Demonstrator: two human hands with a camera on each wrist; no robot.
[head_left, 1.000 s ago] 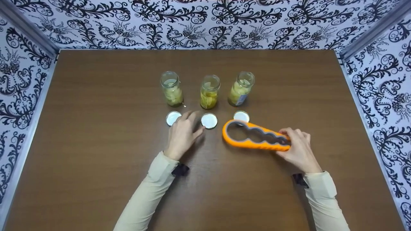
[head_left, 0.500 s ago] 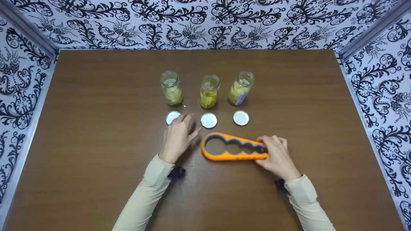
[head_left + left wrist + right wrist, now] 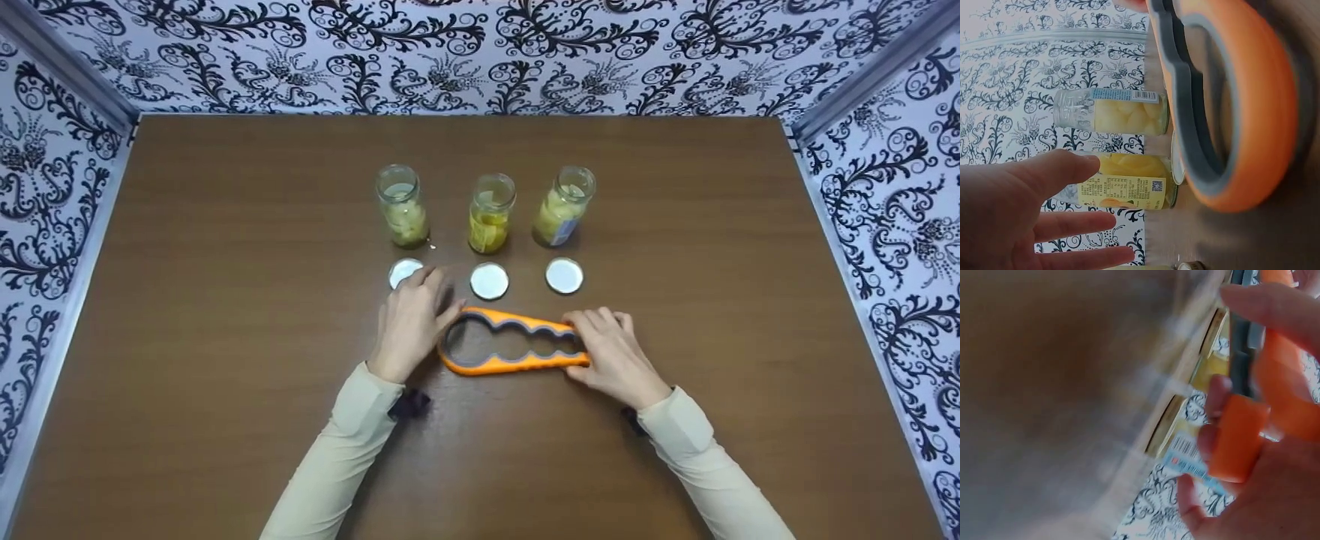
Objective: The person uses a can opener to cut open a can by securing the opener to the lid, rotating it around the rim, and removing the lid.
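Observation:
An orange jar opener (image 3: 517, 364) with grey scalloped inner edges lies across the space between the hands. My right hand (image 3: 615, 356) grips its narrow handle end, fingers and thumb round the orange handles (image 3: 1241, 439) in the right wrist view. At its rounded end is my left hand (image 3: 411, 322), thumb near the rim. Extended fingers (image 3: 1081, 225) show in the left wrist view, holding nothing; touch with the opener (image 3: 1266, 112) cannot be told. Beyond the left hand is a white lid (image 3: 403, 271), partly hidden by the fingers.
Three lidless glass jars stand in a row: left (image 3: 406, 217), middle (image 3: 489, 229) with yellow pieces, right (image 3: 559, 217) with paler ones. A middle lid (image 3: 489, 281) and a right lid (image 3: 564, 276) lie before them. Patterned panels (image 3: 450, 75) border the brown table (image 3: 225, 300).
My right hand has carried the jar opener leftward, off the right lid and over to the left hand. The left hand has drawn slightly back and left. Jars and lids stay put.

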